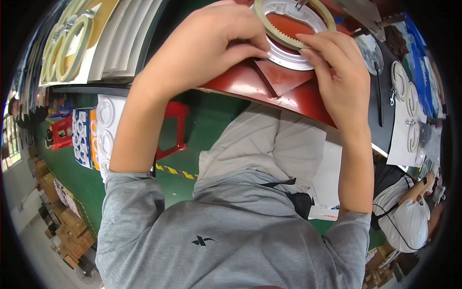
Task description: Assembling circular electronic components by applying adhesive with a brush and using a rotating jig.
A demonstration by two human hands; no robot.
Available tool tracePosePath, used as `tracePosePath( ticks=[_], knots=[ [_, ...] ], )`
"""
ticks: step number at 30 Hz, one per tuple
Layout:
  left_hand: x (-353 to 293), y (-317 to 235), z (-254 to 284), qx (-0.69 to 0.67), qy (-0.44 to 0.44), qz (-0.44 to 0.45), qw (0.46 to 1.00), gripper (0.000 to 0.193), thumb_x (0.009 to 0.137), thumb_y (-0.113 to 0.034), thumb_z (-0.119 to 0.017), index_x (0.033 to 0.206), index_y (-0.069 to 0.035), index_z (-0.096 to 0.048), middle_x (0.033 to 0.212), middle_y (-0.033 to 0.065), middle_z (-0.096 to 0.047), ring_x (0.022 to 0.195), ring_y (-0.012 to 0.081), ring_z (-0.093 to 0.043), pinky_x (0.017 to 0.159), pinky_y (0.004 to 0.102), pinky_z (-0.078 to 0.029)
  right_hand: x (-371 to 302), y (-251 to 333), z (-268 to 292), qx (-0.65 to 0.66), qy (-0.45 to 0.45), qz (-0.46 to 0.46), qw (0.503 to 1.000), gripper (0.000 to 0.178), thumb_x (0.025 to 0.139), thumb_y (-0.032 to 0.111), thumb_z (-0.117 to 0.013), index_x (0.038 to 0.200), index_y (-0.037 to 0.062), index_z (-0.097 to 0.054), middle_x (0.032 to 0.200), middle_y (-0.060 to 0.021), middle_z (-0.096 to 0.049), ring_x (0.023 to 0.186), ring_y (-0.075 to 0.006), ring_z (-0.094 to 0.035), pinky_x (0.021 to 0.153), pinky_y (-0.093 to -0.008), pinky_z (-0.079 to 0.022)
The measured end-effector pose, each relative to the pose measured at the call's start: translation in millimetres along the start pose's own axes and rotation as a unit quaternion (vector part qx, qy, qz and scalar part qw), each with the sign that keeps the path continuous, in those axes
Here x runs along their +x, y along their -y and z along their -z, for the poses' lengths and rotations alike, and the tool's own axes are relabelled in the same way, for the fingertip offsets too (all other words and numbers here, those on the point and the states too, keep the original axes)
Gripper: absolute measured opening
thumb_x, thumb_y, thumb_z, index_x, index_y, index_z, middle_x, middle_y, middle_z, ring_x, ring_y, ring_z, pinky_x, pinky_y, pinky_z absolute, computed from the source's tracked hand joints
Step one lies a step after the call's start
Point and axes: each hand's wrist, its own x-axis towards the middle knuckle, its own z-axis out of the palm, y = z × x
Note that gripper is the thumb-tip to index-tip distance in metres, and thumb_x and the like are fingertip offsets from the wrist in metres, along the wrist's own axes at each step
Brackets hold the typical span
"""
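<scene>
A silver metal ring [288, 57] lies on a dark red work surface [250, 82], and a tan toothed ring [296, 17] sits over it at the far side. My left hand [211, 41] curls over the rings' left edge, fingertips pressing on the silver ring. My right hand [334, 67] grips the rings' right edge, index finger lying along the tan ring. Both forearms come up from grey sleeves.
Stacks of white trays [127, 38] and tan rings [70, 45] lie at upper left. A red stool [175, 127] stands on the green floor. More rings [402, 79] rest on a dark table at right, where another person [406, 212] sits. Cardboard boxes [62, 221] stand lower left.
</scene>
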Motion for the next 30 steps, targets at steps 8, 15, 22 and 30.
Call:
tracePosePath(
  ticks=[8,15,22,30],
  knots=[
    [-32,-29,-27,0.137,-0.077,0.067,0.985,0.034,0.080,0.001,-0.075,0.113,-0.007,-0.077,0.119,0.0098,-0.070,0.114,0.0302,-0.068,0.093,0.0377,-0.056,4,-2,2,-0.023,0.016,0.042,0.999,0.020,0.081,0.005,-0.078,0.102,0.0062,-0.077,0.095,-0.0070,-0.070,0.091,-0.0275,-0.064,0.078,-0.0375,-0.052],
    [-35,-24,-34,0.061,-0.106,0.092,0.988,0.034,0.082,-0.001,-0.076,0.116,-0.005,-0.075,0.121,0.0109,-0.070,0.113,0.0309,-0.068,0.095,0.0400,-0.056,2,13,2,-0.045,0.017,0.036,0.998,0.022,0.079,0.003,-0.079,0.100,0.0062,-0.077,0.091,-0.0061,-0.069,0.087,-0.0266,-0.064,0.076,-0.0377,-0.051],
    [-47,-31,-49,0.126,-0.133,0.112,0.977,0.041,0.084,-0.001,-0.076,0.124,-0.007,-0.074,0.128,0.0129,-0.067,0.116,0.0308,-0.066,0.095,0.0381,-0.055,-4,27,-6,-0.064,-0.004,0.013,0.998,0.024,0.077,0.005,-0.080,0.100,0.0089,-0.078,0.090,-0.0045,-0.068,0.086,-0.0256,-0.064,0.072,-0.0374,-0.048],
    [-44,-37,-50,0.040,-0.191,0.181,0.964,0.034,0.085,0.000,-0.074,0.119,-0.004,-0.074,0.126,0.0143,-0.069,0.114,0.0315,-0.067,0.096,0.0378,-0.054,-4,37,-15,-0.080,-0.023,0.003,0.997,0.020,0.076,0.009,-0.080,0.097,0.0075,-0.077,0.085,-0.0017,-0.065,0.081,-0.0228,-0.061,0.068,-0.0358,-0.045]
  ],
)
